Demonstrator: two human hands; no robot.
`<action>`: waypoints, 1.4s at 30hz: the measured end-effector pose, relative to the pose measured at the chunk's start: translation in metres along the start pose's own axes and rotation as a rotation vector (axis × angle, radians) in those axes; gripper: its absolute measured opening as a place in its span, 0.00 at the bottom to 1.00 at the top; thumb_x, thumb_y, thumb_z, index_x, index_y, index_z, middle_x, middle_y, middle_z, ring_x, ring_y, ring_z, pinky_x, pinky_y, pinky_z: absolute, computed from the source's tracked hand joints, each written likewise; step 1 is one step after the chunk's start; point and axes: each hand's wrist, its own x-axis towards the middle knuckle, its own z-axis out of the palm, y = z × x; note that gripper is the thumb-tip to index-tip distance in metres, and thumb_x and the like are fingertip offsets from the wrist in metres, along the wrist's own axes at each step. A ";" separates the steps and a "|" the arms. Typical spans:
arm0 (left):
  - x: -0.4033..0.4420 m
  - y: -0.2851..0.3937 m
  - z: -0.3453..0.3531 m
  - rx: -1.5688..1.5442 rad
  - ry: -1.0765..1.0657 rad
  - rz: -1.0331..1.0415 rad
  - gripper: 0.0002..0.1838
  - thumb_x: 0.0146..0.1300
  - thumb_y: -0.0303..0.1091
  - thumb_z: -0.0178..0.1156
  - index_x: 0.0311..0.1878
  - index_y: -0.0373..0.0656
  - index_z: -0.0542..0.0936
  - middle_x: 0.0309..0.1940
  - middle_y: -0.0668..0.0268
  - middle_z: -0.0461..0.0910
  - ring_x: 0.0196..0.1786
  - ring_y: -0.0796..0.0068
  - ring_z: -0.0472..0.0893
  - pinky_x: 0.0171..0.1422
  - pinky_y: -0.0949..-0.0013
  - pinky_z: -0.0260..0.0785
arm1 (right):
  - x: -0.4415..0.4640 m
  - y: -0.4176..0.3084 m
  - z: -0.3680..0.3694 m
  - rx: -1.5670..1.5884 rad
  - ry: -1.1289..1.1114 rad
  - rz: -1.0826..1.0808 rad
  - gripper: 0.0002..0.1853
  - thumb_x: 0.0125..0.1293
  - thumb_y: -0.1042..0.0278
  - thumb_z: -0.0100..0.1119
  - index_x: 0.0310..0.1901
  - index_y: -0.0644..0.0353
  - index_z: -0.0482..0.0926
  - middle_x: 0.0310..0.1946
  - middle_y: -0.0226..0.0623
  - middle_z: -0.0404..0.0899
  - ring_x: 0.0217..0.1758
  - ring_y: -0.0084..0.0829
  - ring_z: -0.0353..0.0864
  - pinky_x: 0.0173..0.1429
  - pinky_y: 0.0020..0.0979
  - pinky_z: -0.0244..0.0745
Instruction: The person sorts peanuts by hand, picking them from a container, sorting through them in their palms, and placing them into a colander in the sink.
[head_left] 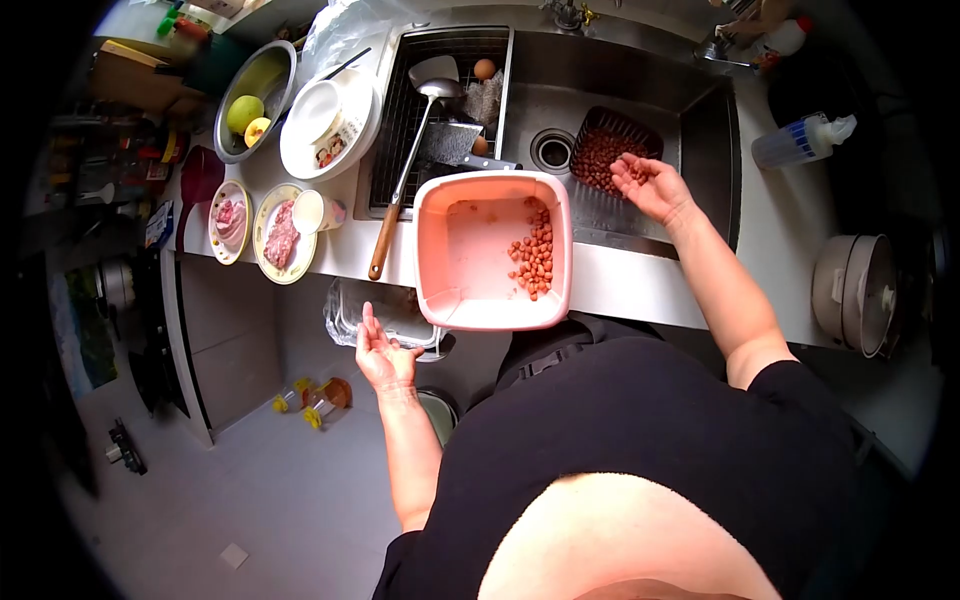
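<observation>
My right hand [652,188] is palm up over the near right edge of a clear plastic basket [588,178]. Its fingers are slightly curled and apart, and I see nothing in them. Reddish-brown peanuts [608,152] lie in that basket, which stands in the sink. At the counter's front edge, a pink basin [470,245] holds more peanuts [533,250], gathered along its right side. Left of and below the basin, my left hand [386,358] hangs in the air, palm up, fingers spread, with nothing in it.
The steel sink [700,130] has a drain [551,150]. On its left, a rack [392,110] holds a long-handled spatula [410,165], a cleaver [455,148] and eggs [485,69]. Plates of meat [282,240], white bowls [318,110] and a metal bowl [225,140] stand further left.
</observation>
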 end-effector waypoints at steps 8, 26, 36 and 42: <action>-0.039 -0.022 0.023 0.264 -0.122 0.115 0.38 0.64 0.64 0.46 0.72 0.53 0.56 0.77 0.64 0.37 0.77 0.67 0.28 0.72 0.41 0.17 | 0.068 -0.020 -0.030 0.065 0.203 -0.026 0.11 0.65 0.70 0.49 0.44 0.68 0.74 0.42 0.44 0.74 0.53 0.43 0.74 0.63 0.46 0.69; -0.063 -0.079 0.069 0.265 -0.420 -0.372 0.22 0.63 0.35 0.55 0.55 0.31 0.67 0.50 0.54 0.73 0.53 0.58 0.77 0.56 0.48 0.71 | -0.083 0.045 0.137 -1.677 -0.871 -0.899 0.07 0.61 0.75 0.53 0.40 0.62 0.77 0.35 0.40 0.79 0.38 0.34 0.81 0.44 0.32 0.77; -0.064 -0.054 0.082 0.264 -0.402 -0.272 0.25 0.59 0.27 0.48 0.61 0.32 0.61 0.53 0.48 0.71 0.52 0.53 0.78 0.50 0.44 0.76 | -0.052 0.107 0.138 -2.905 -1.126 -0.786 0.12 0.61 0.69 0.49 0.41 0.68 0.78 0.34 0.44 0.83 0.39 0.39 0.84 0.40 0.35 0.79; -0.054 -0.049 0.074 0.323 -0.386 -0.202 0.28 0.60 0.36 0.53 0.62 0.40 0.59 0.54 0.52 0.71 0.52 0.53 0.78 0.46 0.43 0.77 | -0.059 0.101 0.134 -2.624 -1.197 -0.375 0.15 0.60 0.68 0.51 0.46 0.67 0.72 0.33 0.48 0.81 0.36 0.46 0.83 0.38 0.41 0.77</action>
